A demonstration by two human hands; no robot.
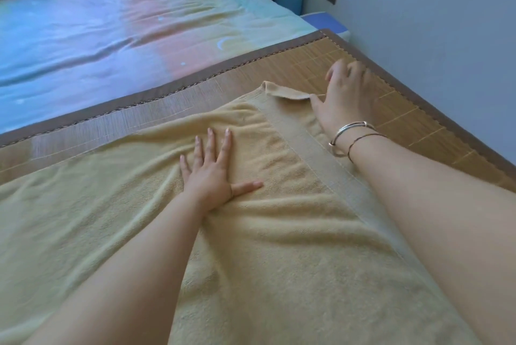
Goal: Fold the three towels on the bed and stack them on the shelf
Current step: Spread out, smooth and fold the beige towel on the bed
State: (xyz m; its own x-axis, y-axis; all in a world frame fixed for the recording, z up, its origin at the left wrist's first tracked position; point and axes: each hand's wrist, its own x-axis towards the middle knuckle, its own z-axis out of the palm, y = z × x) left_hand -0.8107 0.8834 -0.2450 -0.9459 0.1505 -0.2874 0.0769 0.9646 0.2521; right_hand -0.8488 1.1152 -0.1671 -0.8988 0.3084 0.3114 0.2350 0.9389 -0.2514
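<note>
Where it lies spread on the bamboo mat (pixel 377 87) of the bed, the soft, limp yellow terry towel (pixel 279 247) is pressed by the left hand (pixel 209 174), fingers spread; its curled far corner (pixel 287 93), the likeliest hold, is touched by the right hand (pixel 343 99), fingers loosely spread.

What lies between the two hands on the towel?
In the head view, only towel: wrinkled terry and its flat woven border band run between the left hand and right hand.

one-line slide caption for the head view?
Left hand presses flat on the yellow towel spread over the bamboo mat; right hand touches its flipped corner.
</note>
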